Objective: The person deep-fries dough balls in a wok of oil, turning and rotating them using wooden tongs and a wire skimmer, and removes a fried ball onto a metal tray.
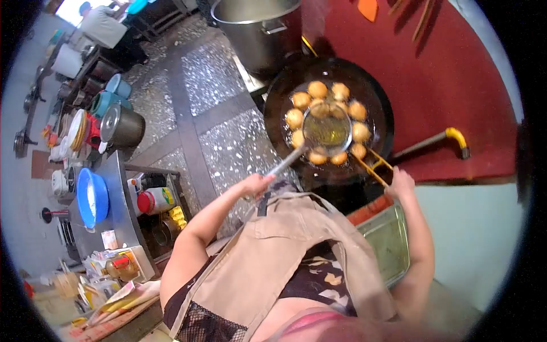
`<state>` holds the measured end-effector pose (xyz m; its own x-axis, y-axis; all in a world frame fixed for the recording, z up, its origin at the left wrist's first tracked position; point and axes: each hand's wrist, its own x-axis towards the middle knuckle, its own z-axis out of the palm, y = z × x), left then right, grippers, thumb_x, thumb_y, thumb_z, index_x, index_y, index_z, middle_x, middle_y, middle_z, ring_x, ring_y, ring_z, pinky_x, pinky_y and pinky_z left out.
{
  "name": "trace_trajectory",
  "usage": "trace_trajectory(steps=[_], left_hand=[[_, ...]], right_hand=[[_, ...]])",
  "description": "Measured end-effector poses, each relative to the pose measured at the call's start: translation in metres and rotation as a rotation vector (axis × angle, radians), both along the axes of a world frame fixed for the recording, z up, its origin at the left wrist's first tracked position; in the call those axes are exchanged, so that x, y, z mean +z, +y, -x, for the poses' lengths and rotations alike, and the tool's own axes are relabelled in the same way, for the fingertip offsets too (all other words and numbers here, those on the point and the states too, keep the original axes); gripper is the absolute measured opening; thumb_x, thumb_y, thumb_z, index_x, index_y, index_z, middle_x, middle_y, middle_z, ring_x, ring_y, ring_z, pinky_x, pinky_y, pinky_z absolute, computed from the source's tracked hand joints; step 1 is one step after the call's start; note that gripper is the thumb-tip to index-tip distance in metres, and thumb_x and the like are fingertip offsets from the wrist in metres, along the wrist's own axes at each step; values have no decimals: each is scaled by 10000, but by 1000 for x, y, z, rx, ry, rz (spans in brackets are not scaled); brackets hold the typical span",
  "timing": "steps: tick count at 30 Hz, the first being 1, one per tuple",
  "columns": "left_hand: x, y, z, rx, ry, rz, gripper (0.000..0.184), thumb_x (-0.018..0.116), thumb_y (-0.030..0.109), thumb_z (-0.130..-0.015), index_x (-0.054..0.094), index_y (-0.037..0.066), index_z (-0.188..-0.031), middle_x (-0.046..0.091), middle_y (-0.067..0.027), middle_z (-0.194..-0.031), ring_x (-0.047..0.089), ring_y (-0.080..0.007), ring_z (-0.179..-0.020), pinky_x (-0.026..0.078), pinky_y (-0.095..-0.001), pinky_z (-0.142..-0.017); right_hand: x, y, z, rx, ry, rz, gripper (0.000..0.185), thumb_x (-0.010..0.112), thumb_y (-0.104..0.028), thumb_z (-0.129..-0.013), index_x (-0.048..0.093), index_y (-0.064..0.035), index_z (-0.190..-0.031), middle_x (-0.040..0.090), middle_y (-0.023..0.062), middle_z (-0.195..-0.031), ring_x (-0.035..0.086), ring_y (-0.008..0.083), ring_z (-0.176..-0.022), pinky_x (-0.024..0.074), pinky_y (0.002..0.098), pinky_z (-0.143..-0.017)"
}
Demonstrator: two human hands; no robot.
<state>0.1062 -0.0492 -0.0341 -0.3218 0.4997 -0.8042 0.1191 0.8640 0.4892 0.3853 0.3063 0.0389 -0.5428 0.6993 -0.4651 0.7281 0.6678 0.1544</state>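
A dark round pan (pixel 377 108) of hot oil holds a ring of several golden fried balls (pixel 317 89). My left hand (pixel 257 184) is closed round the handle of a strainer ladle (pixel 327 130), whose round head lies over the middle of the pan. Closed on a pair of long wooden chopsticks (pixel 373 172), my right hand (pixel 401 183) is at the pan's lower right. The chopstick tips are apart, close to a ball (pixel 358 151) at the near right of the ring. Some balls show partly behind the ladle's rim.
A large metal pot (pixel 259 34) stands beyond the pan. A yellow-ended handle (pixel 454 137) lies on the red surface (pixel 467 85) at right. Below is a glass-like tray (pixel 387 245). At left a table (pixel 117 211) bears a blue basin (pixel 92 198). A person (pixel 102 25) is far back.
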Motion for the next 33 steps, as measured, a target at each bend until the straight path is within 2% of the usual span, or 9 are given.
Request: trace_trajectory(steps=[4,6,10,14,15,19,22,28,33], left_hand=[[0,0,-6,93,-78,-53,635,426,589,-813,502,16,-549,480,-66,-481,499,-165,-415,439,-317,-449],[1,1,-8,77,-67,-30,648,427,605,-803,505,16,-546,479,-65,-480,498,-171,-416,439,-319,-452],[-27,-5,-5,37,-57,-51,687,412,641,-787,494,33,-478,491,-72,-474,524,-187,-441,446,-327,-469],[-14,-1,-10,65,-98,-62,687,374,641,-801,500,18,-544,477,-66,-510,496,-179,-452,427,-322,-464],[-11,0,-11,77,-84,-50,683,380,639,-800,496,16,-546,479,-68,-517,496,-175,-460,427,-318,-463],[-19,-1,-10,60,-80,-83,663,397,622,-805,494,13,-563,476,-66,-537,493,-172,-464,430,-317,-461],[-17,-1,-11,71,-91,-94,662,398,617,-807,499,7,-572,471,-64,-538,493,-170,-465,431,-317,-462],[-18,-1,-12,64,-62,-89,662,399,617,-806,523,1,-597,476,-60,-536,494,-172,-463,428,-323,-465],[-19,0,-13,52,-61,-86,688,365,622,-818,520,-2,-573,497,-79,-510,514,-185,-443,444,-332,-490]], right_hand=[[7,-2,5,-20,-80,31,764,758,-319,-554,398,-47,-1170,533,161,-1020,545,307,-959,455,398,-812],[1,-2,-1,9,29,-17,667,741,-276,-509,464,-49,-1072,568,172,-970,564,327,-909,474,408,-781],[0,-5,-2,-11,4,-21,694,772,-313,-487,466,-45,-1050,575,161,-957,570,314,-902,481,393,-768],[0,-4,0,-20,-59,-20,670,768,-331,-492,466,-52,-1021,575,160,-962,570,309,-909,478,389,-778],[9,-5,6,-44,-160,61,776,759,-355,-550,401,-39,-1163,522,149,-1058,535,285,-986,450,382,-822],[4,-2,4,-28,-159,56,753,751,-350,-566,402,-41,-1157,524,147,-1064,529,284,-1003,442,386,-832],[-6,-1,1,-16,-105,-23,715,772,-361,-500,458,-44,-1058,565,150,-980,559,293,-940,469,373,-797],[-1,-4,5,-31,-103,-16,711,765,-353,-507,455,-47,-1069,563,149,-985,557,291,-945,467,374,-803],[6,-5,9,-38,-213,61,746,734,-372,-591,386,-45,-1164,512,139,-1083,523,266,-1018,446,365,-832]])
